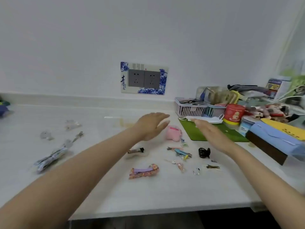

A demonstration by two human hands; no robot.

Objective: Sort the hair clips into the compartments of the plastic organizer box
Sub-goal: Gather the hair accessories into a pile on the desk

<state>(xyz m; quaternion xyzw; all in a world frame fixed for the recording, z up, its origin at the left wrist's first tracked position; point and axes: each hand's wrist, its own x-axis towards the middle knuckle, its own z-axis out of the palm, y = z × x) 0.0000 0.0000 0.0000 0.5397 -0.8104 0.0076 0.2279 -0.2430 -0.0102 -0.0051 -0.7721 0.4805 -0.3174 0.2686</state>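
Hair clips lie scattered on the white counter [102, 187]: a pink plush clip [174, 133], a black-tipped metal clip [136, 150], a patterned fabric clip [144, 171], a bunch of coloured clips [179, 152], a black claw clip [204, 152] and small ones [212, 166]. A faint clear plastic box [118, 121] sits behind my left hand; I cannot make out its compartments. My left hand [151, 125] hovers open above the counter left of the plush clip. My right hand [209, 131] hovers open, flat, over the green mat [231, 135].
Clear clips [72, 124] and a patterned bundle [51, 158] lie at the left. At the right stand a slotted basket [189, 108], a face mask [208, 119], a red tin [234, 114], a blue box [277, 141] and piled clutter. A wall socket [144, 78] is behind.
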